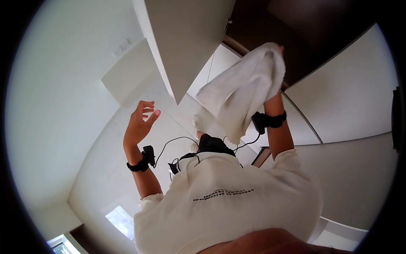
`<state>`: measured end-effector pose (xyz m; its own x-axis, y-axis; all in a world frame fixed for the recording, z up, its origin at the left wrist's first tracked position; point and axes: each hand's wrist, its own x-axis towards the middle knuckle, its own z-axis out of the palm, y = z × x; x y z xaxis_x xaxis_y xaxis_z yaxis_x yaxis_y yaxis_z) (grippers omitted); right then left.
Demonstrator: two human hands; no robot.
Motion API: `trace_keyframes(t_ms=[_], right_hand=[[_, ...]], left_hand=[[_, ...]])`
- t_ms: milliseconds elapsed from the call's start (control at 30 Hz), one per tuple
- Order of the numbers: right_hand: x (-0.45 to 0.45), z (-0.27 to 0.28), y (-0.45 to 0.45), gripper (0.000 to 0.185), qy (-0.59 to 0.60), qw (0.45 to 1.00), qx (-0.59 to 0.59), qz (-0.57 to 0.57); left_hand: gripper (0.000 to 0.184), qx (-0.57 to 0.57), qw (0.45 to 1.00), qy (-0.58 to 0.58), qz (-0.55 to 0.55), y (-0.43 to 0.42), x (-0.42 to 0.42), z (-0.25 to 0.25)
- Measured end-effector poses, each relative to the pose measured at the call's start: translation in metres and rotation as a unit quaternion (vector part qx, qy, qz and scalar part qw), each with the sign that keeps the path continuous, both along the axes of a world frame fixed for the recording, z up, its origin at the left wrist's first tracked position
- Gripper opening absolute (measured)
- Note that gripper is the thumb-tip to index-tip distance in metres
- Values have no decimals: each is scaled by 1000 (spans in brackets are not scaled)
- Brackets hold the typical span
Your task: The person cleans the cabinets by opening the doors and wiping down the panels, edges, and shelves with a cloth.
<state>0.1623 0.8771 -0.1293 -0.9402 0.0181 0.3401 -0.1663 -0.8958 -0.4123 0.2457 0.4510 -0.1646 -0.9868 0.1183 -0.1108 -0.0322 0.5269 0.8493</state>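
My right hand (281, 50) is raised at the opening of a dark-lined cabinet (296, 55) and grips a white cloth (249, 84). Most of that hand is hidden behind the fabric, with only a bit of finger showing at its upper edge. The cloth hangs in loose folds down toward my waist. On the other side, my left hand (143, 120) is held in the air with nothing in it, its fingers loosely bent and the thumb apart. Between my hands stands a swung-out cabinet door (186, 42), which my left hand does not touch.
Closed white cabinet fronts (347, 93) run along the right. A pale wall (63, 84) rises on the left above a light glossy floor (110, 169). Black straps with small devices (148, 155) sit on both wrists, with cables (169, 142) leading to my waist.
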Motion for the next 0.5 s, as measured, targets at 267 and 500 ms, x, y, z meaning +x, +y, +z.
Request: trace_keyframes(t_ms=[267,500], right_hand=[[-43,55,99,51,-46,703,537,-463],[-99,-90,81,94,-239,298,864,-328]], left_hand=[[66,137,899,414,24,96,10,56],[57,59,870,463,162,126,-32,42]])
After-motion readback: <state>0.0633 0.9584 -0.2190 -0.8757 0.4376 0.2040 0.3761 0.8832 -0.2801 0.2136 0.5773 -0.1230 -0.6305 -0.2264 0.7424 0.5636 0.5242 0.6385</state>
